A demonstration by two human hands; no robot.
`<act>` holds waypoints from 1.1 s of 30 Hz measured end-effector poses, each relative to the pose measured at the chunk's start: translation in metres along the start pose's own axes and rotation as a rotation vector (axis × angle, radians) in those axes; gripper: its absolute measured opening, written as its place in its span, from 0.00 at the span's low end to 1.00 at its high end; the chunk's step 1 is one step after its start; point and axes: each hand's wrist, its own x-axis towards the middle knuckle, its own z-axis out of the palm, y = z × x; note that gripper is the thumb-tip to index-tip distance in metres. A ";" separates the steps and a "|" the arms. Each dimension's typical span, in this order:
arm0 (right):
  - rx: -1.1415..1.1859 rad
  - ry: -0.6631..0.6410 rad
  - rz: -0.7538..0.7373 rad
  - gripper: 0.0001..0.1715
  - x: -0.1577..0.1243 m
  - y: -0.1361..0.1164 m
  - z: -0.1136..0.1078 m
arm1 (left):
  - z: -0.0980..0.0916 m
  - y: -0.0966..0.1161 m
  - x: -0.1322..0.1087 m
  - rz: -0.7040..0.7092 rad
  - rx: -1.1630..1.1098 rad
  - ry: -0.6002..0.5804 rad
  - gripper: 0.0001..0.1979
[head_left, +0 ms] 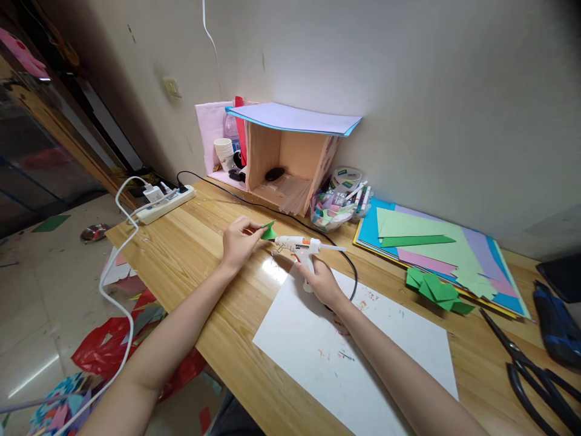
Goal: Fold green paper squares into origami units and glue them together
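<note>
My left hand [240,242] pinches a small folded piece of green paper [269,231] above the wooden table. In my right hand [321,280] is a white hot glue gun [299,245], its fingers wrapped round the handle. The nozzle points left and sits close to the green paper; whether they touch I cannot tell. A glue stick [333,247] juts from the gun's back end. Below my right forearm lies a white sheet of paper [295,345] with coloured marks. Several folded green paper pieces [438,290] are heaped to the right.
Behind stands a cardboard box [295,151] with a lilac top, beside a tub of markers and tape [333,209]. Coloured paper sheets [494,266] and black scissors [521,357] lie right. A power strip [166,206] is at left; the black cord [272,209] crosses the table.
</note>
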 end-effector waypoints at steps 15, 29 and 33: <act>-0.036 0.007 -0.011 0.17 0.000 0.000 0.000 | 0.000 0.000 0.000 0.011 -0.001 -0.006 0.05; -0.081 0.017 -0.010 0.19 0.000 0.000 -0.001 | 0.001 -0.001 -0.001 0.021 -0.004 -0.016 0.06; -0.120 0.027 0.004 0.19 0.000 -0.001 -0.002 | 0.001 0.000 0.000 0.005 -0.006 0.000 0.05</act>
